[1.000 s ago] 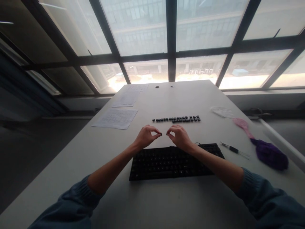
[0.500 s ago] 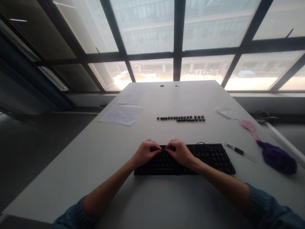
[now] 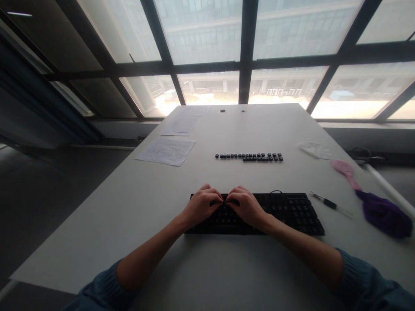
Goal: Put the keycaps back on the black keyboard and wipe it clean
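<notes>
A black keyboard (image 3: pixel 285 211) lies on the white table (image 3: pixel 227 268) in front of me. My left hand (image 3: pixel 202 206) and my right hand (image 3: pixel 246 206) rest on its left half, knuckles up. Their curled fingertips meet over the upper key rows. What sits under the fingertips is hidden. Further back, a row of loose black keycaps (image 3: pixel 249 157) lies on the table, apart from both hands.
Printed sheets (image 3: pixel 166 150) lie at the back left. To the right of the keyboard are a thin metal keycap puller (image 3: pixel 330 203), a pink brush (image 3: pixel 346 170), a purple cloth (image 3: pixel 384 212) and a crumpled clear bag (image 3: pixel 314 149). Large windows stand beyond the table's far edge.
A second ago both hands hovered beyond the keyboard, the left pinching a small black keycap. They have come down onto the keyboard's left half and stayed there with the fingertips together.
</notes>
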The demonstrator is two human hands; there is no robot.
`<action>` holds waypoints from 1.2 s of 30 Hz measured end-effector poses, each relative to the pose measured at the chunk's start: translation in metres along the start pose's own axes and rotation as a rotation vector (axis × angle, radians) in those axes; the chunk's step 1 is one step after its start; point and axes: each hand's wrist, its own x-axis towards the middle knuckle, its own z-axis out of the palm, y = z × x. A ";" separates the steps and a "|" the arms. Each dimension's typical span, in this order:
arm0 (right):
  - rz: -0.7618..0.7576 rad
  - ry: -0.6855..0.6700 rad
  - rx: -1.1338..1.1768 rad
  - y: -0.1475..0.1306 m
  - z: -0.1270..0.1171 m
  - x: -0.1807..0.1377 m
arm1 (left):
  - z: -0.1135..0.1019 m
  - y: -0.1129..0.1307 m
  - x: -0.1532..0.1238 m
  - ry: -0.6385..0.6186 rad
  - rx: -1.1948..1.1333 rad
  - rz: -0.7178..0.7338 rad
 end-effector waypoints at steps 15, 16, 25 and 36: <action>-0.083 -0.095 -0.290 -0.013 -0.006 -0.007 | 0.004 0.015 -0.004 -0.021 0.190 0.075; -0.084 -0.099 -0.305 -0.014 -0.006 -0.007 | 0.005 0.015 -0.004 -0.023 0.193 0.078; -0.060 -0.107 -0.316 -0.013 -0.004 -0.006 | 0.008 0.012 -0.003 -0.016 0.143 0.043; 0.148 0.092 -0.256 0.030 -0.074 0.020 | -0.017 0.003 0.063 0.083 0.071 0.017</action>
